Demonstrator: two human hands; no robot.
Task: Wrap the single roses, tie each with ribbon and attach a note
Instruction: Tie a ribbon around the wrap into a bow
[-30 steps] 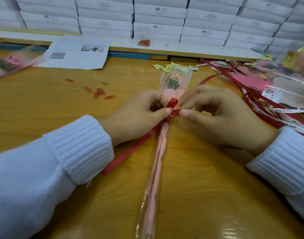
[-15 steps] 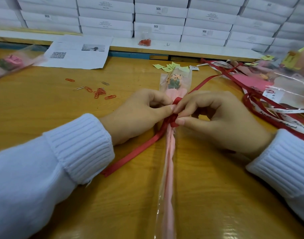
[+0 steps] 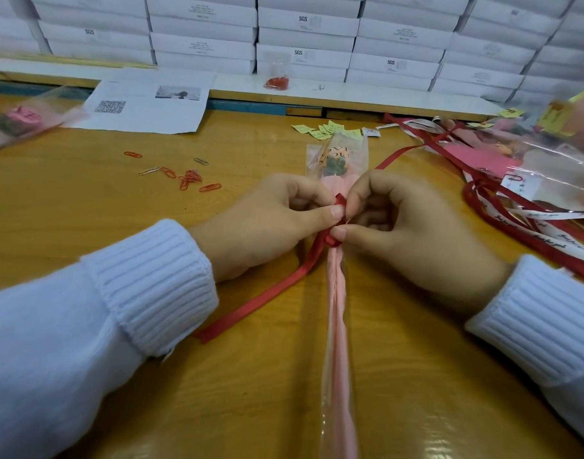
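Rose (image 3: 337,165) half-tied: fingers of left hand (image 3: 267,226) and right hand (image 3: 416,233) pinch the red ribbon (image 3: 267,299) knot (tail toward seven o'clock); tighten evenly, I'd say.

Red ribbon (image 3: 267,299), pink-wrapped rose (image 3: 337,313), yellow-brown table (image 3: 85,210), white ribbed sleeves (image 3: 151,286), orange-red paper clips (image 3: 191,178).

One left hand (image 3: 267,226), one right hand (image 3: 413,236), one ribbon (image 3: 260,303) between them, one centre rose (image 3: 337,313), one far-left rose (image 3: 15,120).
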